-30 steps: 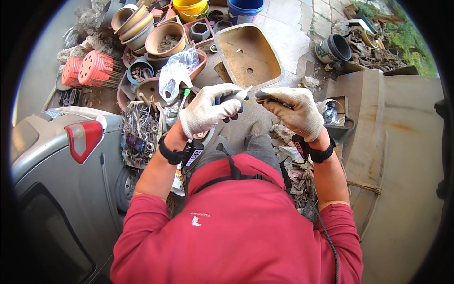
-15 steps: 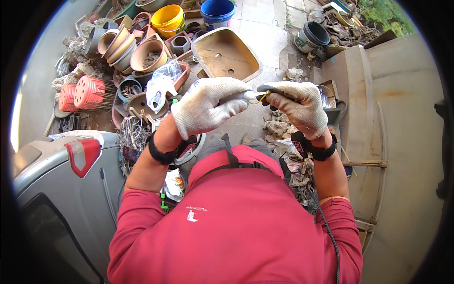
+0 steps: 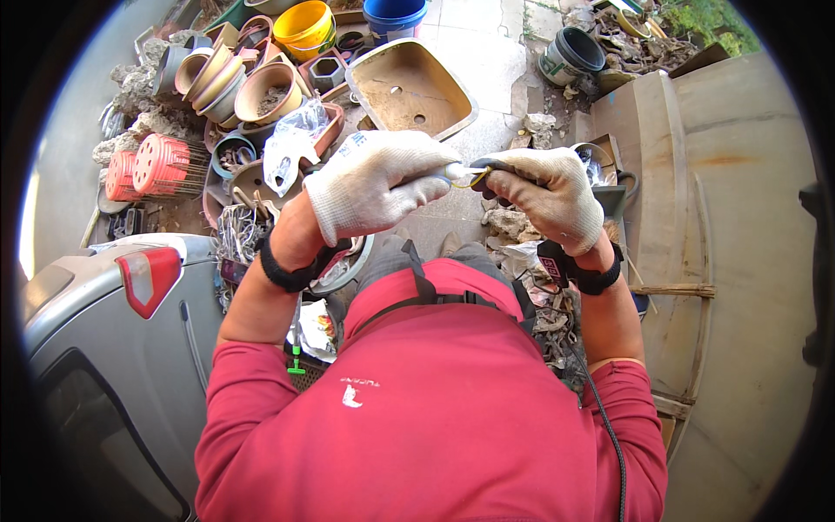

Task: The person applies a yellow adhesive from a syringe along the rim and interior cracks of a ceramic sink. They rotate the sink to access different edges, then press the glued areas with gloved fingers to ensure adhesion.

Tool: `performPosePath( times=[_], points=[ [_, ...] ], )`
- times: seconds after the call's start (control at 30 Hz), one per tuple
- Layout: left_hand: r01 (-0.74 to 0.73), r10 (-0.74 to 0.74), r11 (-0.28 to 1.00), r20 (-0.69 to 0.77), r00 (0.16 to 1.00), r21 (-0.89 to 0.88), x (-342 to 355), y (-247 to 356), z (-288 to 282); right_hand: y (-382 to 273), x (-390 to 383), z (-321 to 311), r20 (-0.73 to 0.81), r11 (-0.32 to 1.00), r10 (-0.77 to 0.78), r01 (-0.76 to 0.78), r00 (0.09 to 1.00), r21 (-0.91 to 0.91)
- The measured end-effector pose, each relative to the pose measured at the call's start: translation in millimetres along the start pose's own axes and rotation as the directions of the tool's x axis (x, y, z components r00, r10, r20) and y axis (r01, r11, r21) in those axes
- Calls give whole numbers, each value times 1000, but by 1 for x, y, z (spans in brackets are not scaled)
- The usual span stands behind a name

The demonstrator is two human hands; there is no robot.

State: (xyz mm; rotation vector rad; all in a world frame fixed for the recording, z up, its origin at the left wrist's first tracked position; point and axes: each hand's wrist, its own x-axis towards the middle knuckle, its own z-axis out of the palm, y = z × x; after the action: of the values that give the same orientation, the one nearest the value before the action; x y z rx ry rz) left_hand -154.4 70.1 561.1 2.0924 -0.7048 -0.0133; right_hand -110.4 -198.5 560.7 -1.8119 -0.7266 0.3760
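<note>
Both of my hands wear pale knit gloves with dark grey coated fingers and meet in front of my chest. My left hand (image 3: 383, 183) is closed around a small white piece with a narrow tip (image 3: 457, 172), most of it hidden by the fingers. A thin yellow strand (image 3: 477, 180) bends between that tip and my right hand. My right hand (image 3: 550, 193) pinches the strand's end with thumb and forefinger. What else the right fingers hold, if anything, cannot be made out.
Ahead lie a shallow rectangular brown basin (image 3: 404, 96), stacked plant pots (image 3: 213, 83), a yellow bucket (image 3: 304, 28) and a blue bucket (image 3: 393, 19). A grey vehicle (image 3: 130, 348) stands close at left. Large tan panels (image 3: 739, 261) line the right, beside rubble (image 3: 509, 226).
The view has shifted slightly, so the pots and basin sit a little higher and further left. My left hand has moved slightly left; both hands keep their hold.
</note>
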Motion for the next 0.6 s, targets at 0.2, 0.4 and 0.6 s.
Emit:
performPosePath(
  times=[0.2, 0.4, 0.6],
  points=[
    [-76, 63, 979, 77, 995, 187, -3, 4, 11, 4, -1, 5, 104, 878, -135, 168, 985, -448],
    [-103, 77, 988, 208, 975, 114, 3, -11, 22, 32, -13, 15, 145, 919, -91, 139, 985, -369],
    [-64, 29, 996, 496, 868, 54, 22, -37, 66, 89, -54, 59, 24, 936, 104, -89, 994, -339]
  ],
)
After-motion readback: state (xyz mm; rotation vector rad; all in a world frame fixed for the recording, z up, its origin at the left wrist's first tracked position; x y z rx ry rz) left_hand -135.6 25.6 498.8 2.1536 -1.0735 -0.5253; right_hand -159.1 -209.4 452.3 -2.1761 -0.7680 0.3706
